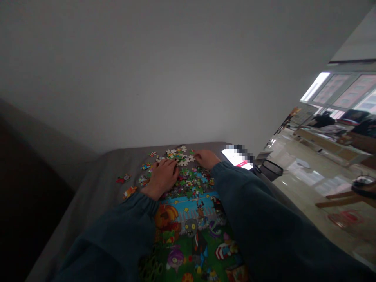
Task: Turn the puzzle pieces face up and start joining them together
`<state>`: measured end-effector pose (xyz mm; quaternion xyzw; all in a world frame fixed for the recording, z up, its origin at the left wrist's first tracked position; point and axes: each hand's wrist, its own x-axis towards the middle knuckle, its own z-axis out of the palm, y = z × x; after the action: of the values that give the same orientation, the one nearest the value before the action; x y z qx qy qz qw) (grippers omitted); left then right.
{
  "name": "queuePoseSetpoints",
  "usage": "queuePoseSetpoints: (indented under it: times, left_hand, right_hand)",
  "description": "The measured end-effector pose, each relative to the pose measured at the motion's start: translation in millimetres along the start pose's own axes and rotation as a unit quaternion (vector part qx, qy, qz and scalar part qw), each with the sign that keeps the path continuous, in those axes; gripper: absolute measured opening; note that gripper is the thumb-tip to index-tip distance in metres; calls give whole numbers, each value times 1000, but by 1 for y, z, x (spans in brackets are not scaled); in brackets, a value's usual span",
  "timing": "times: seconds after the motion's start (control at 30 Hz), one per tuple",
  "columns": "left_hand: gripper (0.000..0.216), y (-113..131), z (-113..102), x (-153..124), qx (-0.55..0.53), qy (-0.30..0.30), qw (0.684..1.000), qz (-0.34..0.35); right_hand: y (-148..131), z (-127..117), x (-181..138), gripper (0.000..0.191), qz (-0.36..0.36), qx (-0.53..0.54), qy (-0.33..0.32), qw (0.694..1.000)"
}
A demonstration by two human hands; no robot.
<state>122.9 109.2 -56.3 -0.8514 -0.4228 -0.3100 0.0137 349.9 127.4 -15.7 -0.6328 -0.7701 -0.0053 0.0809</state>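
Loose multicoloured jigsaw pieces (189, 182) lie toward the far edge of the grey cloth-covered worktop (102, 180). The left hand (164, 176) rests over them, fingers close together; grip cannot be determined. The right hand (206, 158) has narrowed fingers at a small green piece (192, 152); hold unconfirmed. A colourful cartoon-printed sheet (192, 229) extends toward the near edge.

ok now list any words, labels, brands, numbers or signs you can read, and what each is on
None can be read.
Phone: a small pale mark on the red patch of its screen, too small to read; part of the phone is pixelated.
Dark marks by the far wall: possibly lettering, too blurred to tell.
Picture sheet: cartoon figures, no words I can make out.
Puzzle pieces: too small to tell.
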Motion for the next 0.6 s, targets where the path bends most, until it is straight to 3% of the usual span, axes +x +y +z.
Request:
queuePoseSetpoints:
  times: [0.2, 0.37, 0.6]
  left_hand:
    - [38, 1, 2, -5, 29, -12, 999, -27]
    - [36, 3, 1, -4, 36, -42, 998, -21]
    - [33, 11, 0, -1, 16, -85, 996, 25]
  right_hand:
    - [-10, 5, 1, 39, -11, 25, 6, 1000]
    - [-25, 12, 10, 58, 30, 53, 2, 998]
    - [-12, 11, 15, 31, 62, 121, -30, 990]
